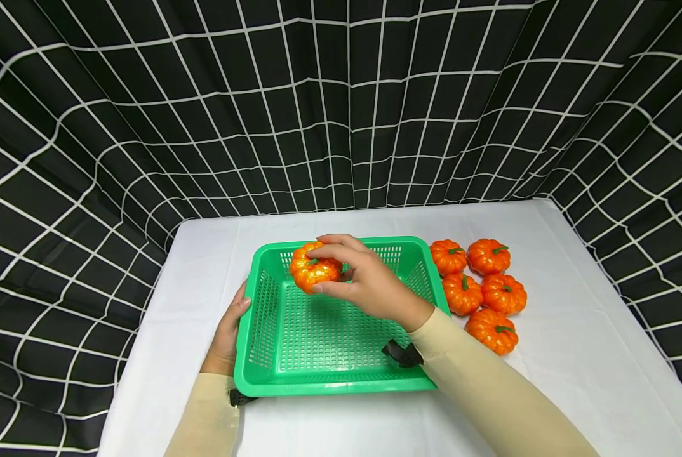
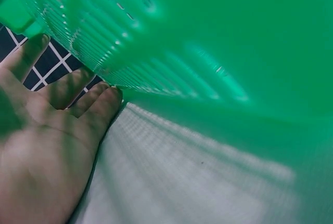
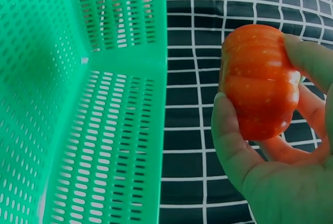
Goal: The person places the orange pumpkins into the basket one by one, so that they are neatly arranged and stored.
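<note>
My right hand (image 1: pixel 369 279) grips a small shiny orange pumpkin (image 1: pixel 312 274) between thumb and fingers, above the left part of a green plastic basket (image 1: pixel 341 388). The right wrist view has the pumpkin (image 3: pixel 258 86) in the fingers, higher than the basket's slotted wall (image 3: pixel 109 146). At the basket's left side, my left hand (image 1: pixel 227 333) rests against the outside, its thumb near the rim. Seen from the left wrist, that hand (image 2: pixel 47 146) has its fingers extended, with tips at the slotted outer wall (image 2: pixel 125 73).
Several more orange pumpkins with green stems, one of them a front pumpkin (image 1: pixel 492 331), sit grouped just right of the basket. A white cloth (image 1: pixel 569 355) covers the table. Black curtain with a white grid (image 1: pixel 318 101) encloses the back and sides.
</note>
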{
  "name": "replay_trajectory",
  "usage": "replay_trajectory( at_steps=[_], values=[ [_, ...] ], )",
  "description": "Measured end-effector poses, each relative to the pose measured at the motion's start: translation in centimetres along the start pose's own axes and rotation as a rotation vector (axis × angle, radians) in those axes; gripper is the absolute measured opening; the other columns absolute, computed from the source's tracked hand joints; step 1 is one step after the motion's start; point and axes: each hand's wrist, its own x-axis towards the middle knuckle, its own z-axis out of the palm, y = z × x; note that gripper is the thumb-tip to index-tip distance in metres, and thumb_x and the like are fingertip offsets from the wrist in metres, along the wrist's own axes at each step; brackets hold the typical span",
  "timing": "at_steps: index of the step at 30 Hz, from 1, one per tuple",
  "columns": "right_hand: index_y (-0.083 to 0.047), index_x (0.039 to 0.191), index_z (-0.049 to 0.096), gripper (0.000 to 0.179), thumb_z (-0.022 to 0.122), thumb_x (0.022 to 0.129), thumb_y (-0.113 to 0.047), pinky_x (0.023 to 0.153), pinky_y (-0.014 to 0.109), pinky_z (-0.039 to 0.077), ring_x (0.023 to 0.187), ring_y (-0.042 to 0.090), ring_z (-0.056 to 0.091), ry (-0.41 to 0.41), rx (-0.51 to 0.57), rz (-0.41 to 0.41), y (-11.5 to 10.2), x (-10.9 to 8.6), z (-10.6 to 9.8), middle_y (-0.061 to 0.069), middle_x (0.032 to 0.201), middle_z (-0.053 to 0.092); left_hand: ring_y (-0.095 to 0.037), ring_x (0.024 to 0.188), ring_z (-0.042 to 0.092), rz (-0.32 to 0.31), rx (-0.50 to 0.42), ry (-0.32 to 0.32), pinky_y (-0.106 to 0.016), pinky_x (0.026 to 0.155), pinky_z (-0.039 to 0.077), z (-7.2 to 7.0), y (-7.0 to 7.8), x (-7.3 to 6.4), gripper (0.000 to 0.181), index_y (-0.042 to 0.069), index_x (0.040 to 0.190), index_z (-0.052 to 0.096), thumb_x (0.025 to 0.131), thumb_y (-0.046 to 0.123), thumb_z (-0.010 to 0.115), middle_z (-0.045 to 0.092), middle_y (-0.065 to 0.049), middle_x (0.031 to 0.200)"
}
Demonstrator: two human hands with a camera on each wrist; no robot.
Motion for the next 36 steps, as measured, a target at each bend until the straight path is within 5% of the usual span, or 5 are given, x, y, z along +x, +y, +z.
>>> replay_trajectory(
  at_steps=[3, 15, 36],
  values=[
    [-0.01, 0.14, 0.073, 0.045, 0.083, 0.097, -0.006, 0.089, 0.043, 0.063, 0.129, 0.027, 0.058, -0.007, 0.034, 0.009, -0.1, 0.2, 0.3, 0.013, 0.155, 0.052, -0.03, 0.164, 0.014, -0.004, 0.006, 0.001, -0.042, 0.128, 0.02, 0.0, 0.0, 0.1, 0.074, 0.017, 0.177, 0.012, 0.105, 0.023, 0.028, 0.016, -0.006, 0.181],
    [-0.011, 0.14, 0.073, 0.045, 0.083, 0.097, -0.007, 0.092, 0.038, 0.062, 0.132, 0.025, 0.055, -0.011, 0.105, 0.022, 0.0, 1.9, 1.1, 0.005, 0.15, 0.055, -0.036, 0.147, 0.04, -0.001, 0.028, -0.018, -0.041, 0.11, 0.05, 0.0, 0.0, -0.4, 0.071, 0.023, 0.177, 0.018, 0.108, 0.025, 0.03, 0.025, -0.014, 0.176],
    [-0.007, 0.142, 0.071, 0.046, 0.084, 0.097, -0.009, 0.101, 0.031, 0.056, 0.132, 0.023, 0.053, -0.049, 0.048, 0.037, -0.2, 4.5, 3.0, 0.008, 0.147, 0.057, -0.039, 0.144, 0.045, -0.063, -0.055, -0.012, -0.044, 0.11, 0.05, -0.1, 0.0, -0.7, 0.067, 0.031, 0.175, 0.023, 0.109, 0.027, 0.031, 0.035, -0.011, 0.171]
  ],
)
